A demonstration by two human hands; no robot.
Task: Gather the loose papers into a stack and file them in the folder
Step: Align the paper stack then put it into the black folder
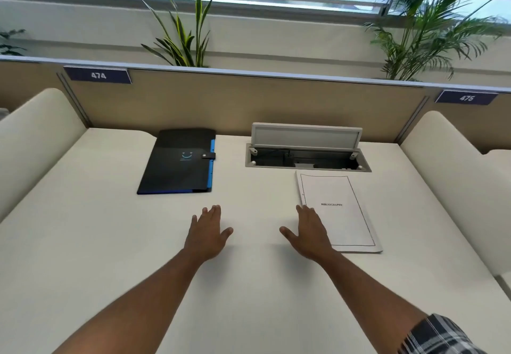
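A black folder [178, 161] with a blue edge and a snap strap lies closed on the cream desk [110, 243], at the back left. A white stack of papers [341, 209], its top sheet printed "BIBLIOGRAPHY", lies to the right of centre. My left hand [207, 233] is flat and open over the bare desk, just in front of the folder and apart from it. My right hand [307, 233] is open too, its fingers spread, with its outer edge over the left border of the paper stack. Neither hand holds anything.
An open cable hatch [307, 157] with a raised lid sits in the desk behind the papers. A tan partition [249, 101] with number plates 474 and 475 closes the back. Cream side dividers [33, 137] flank the desk. Plants stand behind the partition.
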